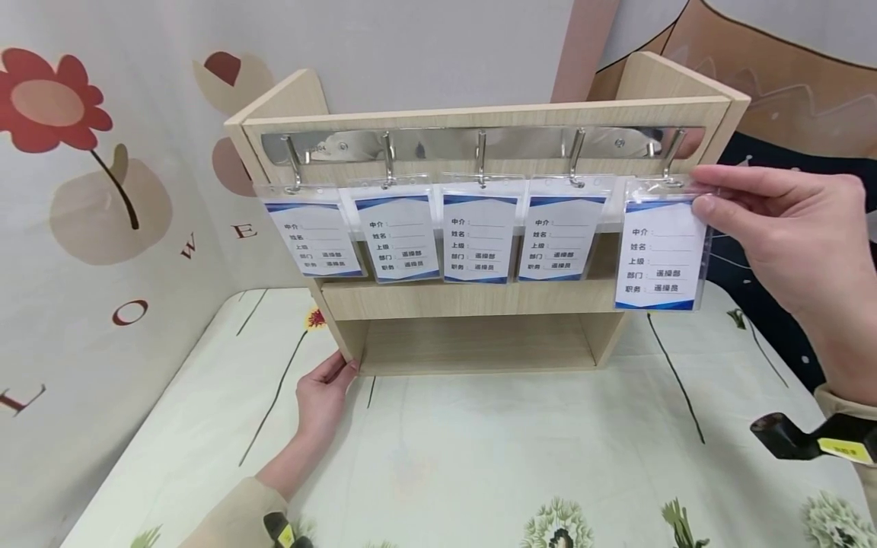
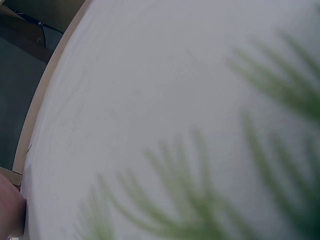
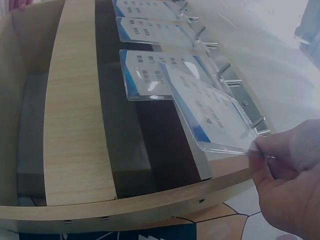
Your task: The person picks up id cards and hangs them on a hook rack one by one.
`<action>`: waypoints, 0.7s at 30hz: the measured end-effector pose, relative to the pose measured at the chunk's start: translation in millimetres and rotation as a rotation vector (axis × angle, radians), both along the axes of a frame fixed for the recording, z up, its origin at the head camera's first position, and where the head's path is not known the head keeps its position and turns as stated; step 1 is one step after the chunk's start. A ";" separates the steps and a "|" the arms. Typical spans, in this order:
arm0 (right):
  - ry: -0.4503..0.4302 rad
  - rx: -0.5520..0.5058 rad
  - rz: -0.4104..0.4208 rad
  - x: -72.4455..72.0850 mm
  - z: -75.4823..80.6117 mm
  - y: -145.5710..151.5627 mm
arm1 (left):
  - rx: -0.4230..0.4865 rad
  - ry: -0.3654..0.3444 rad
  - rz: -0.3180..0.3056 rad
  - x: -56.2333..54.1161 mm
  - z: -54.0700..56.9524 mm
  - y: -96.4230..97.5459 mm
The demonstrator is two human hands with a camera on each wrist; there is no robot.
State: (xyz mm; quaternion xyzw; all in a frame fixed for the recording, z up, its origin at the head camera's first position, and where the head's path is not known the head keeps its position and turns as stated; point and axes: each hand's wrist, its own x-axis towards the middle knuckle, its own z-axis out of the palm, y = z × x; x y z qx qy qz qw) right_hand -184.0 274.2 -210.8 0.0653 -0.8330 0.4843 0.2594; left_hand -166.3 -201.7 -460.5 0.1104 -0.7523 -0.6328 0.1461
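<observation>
My right hand [image 1: 798, 228] pinches the top right corner of a clear plastic badge holder [image 1: 659, 255] between thumb and fingers. That badge hangs at the rightmost hook [image 1: 674, 152], its top edge at the hook's tip. In the right wrist view the same badge [image 3: 207, 110] tilts outward, overlapping the one beside it. At the lower left corner of a pale wooden shelf unit [image 1: 438, 301], my left hand [image 1: 322, 396] grips the side panel's edge. The left wrist view catches only a bit of that hand [image 2: 10, 210] at its edge.
Several similar badges [image 1: 479, 236] hang from the other hooks on a shiny metal strip [image 1: 432, 144] across the unit's upper board. The unit stands on a floral-printed cloth [image 1: 445, 441], against a patterned curtain [image 1: 438, 46].
</observation>
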 end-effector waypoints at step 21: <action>0.289 0.116 0.010 -4.2 -6.5 -11.2 | -0.008 -0.011 -0.006 -0.2 1.2 0.0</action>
